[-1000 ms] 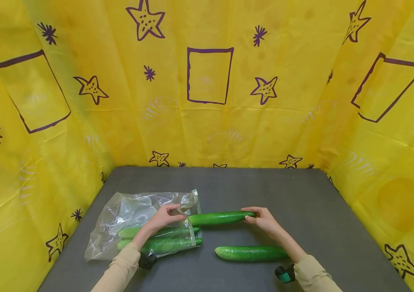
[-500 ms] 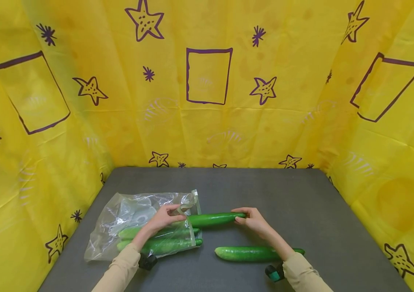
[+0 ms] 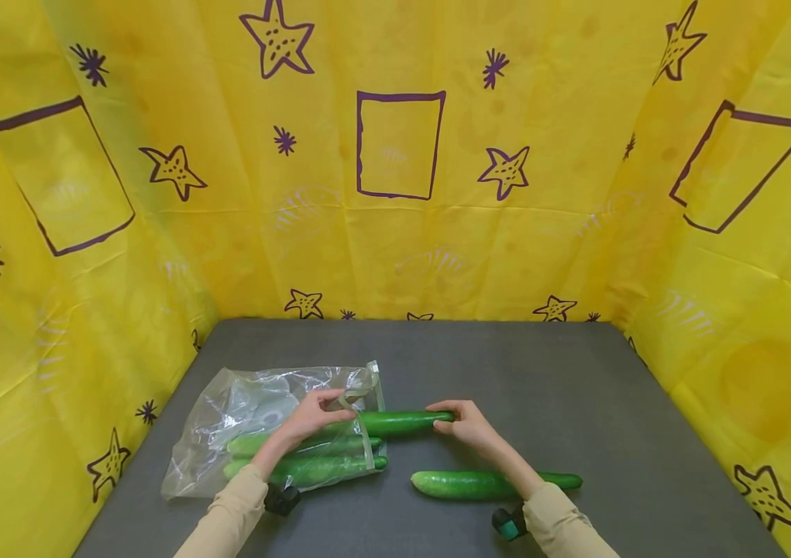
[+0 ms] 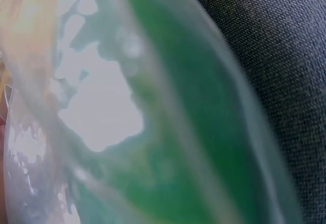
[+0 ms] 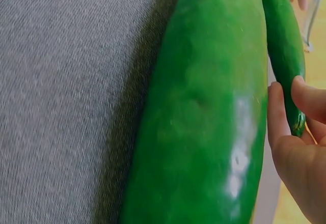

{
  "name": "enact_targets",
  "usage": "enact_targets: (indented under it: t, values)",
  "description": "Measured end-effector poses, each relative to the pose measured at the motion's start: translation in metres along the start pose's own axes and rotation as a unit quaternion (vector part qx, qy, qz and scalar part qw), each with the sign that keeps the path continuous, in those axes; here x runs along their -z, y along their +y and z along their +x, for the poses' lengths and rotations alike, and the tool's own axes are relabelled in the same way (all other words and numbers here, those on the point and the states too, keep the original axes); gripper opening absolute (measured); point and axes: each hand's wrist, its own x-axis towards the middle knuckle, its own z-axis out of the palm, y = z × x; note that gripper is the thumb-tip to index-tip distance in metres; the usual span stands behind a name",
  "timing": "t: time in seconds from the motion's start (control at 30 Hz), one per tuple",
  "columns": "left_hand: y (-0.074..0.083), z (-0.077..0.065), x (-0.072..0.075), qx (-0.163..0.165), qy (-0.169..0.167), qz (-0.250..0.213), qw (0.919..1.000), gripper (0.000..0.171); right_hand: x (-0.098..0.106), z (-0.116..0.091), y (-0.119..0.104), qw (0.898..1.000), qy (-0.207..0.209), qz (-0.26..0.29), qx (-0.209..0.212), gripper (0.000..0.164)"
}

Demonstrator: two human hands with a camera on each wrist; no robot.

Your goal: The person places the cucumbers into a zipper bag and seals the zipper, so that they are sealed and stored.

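Note:
A clear plastic bag [image 3: 193, 457] lies on the left of the table, its mouth facing right. Two cucumbers [image 3: 318, 467] show through its near side. At the upper edge of the mouth, my left hand [image 3: 311, 416] pinches the plastic between thumb and fingers. My right hand [image 3: 468, 425] grips the right end of another cucumber [image 3: 402, 422], whose left part is inside the bag mouth. Nearer the front lies a loose cucumber [image 3: 465, 485], partly behind my right forearm; it looms large in the right wrist view. In the left wrist view, blurred plastic covers green shapes.
The dark grey table [image 3: 507, 364] is enclosed by yellow curtains [image 3: 395, 256] with drawn stars at the back and sides. Inside the bag, a pale whitish shape [image 3: 263, 403] lies behind the cucumbers.
My right hand has moved left, sliding the gripped cucumber farther into the bag. More of the loose cucumber's right end shows. My left hand stays at the bag mouth.

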Motion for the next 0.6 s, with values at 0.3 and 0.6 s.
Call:
enact_targets:
  t: [0.3, 0.6]
  values:
    - [0.002, 0.001, 0.002, 0.004, 0.002, 0.007, 1.0000, 0.048, -0.014, 0.004, -0.003, 1.000, 0.013, -0.012, 0.006, 0.027]
    - [0.005, 0.001, 0.002, -0.003, -0.003, -0.002, 1.0000, 0.047, -0.027, 0.009, -0.003, 1.000, 0.011, -0.009, 0.016, 0.027]
